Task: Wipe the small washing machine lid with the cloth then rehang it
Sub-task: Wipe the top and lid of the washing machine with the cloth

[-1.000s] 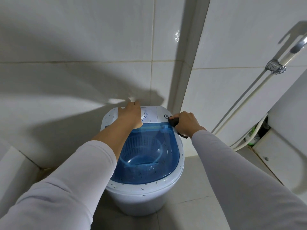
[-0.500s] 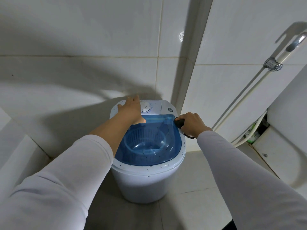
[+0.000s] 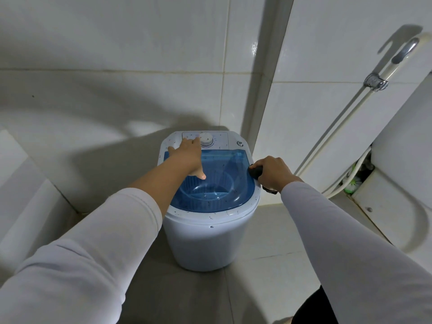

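Note:
A small white washing machine (image 3: 205,239) stands on the floor in the tiled corner. Its see-through blue lid (image 3: 224,183) is speckled with dark flecks, and a basket shows through it. My left hand (image 3: 187,155) lies flat with fingers spread on the machine's back left, over the lid's edge and the white control panel next to the dial (image 3: 206,139). My right hand (image 3: 271,171) is closed around the black handle (image 3: 255,172) at the machine's right rim. No cloth is in view.
Tiled walls close in behind and to the right. A white hose with a metal clamp (image 3: 376,82) runs down the right wall. A white toilet (image 3: 402,188) stands at the right, with a brush (image 3: 350,183) beside it. A low white ledge (image 3: 28,206) sits left.
The view has pulled back and the machine now looks smaller and farther. Both hands have stayed on the machine, the left at the back left and the right on the handle.

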Motion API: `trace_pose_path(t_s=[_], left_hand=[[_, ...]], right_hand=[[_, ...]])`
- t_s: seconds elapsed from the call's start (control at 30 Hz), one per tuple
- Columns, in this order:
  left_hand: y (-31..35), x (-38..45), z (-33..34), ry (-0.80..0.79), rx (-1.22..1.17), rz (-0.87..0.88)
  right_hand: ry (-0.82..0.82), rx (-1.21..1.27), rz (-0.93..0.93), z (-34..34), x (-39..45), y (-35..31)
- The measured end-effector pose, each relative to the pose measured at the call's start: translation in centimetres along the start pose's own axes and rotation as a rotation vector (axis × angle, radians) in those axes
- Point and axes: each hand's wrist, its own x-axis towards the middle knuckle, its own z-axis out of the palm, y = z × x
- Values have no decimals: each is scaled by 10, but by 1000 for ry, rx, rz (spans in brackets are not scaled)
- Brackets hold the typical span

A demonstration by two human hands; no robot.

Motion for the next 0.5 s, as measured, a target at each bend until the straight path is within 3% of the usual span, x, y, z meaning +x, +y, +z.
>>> trace_pose_path(t_s=[0.2,0.37,0.5], left_hand=[[1,-5,3,11,17,-3],[-1,-7,10,52,-4,-1],[-2,-6,12,76,-9,2]], right_hand=[[-14,2,-5,1,-11,4],[-144,80,30,-18,-23,8],[-32,99,13,-27,-20,4]])
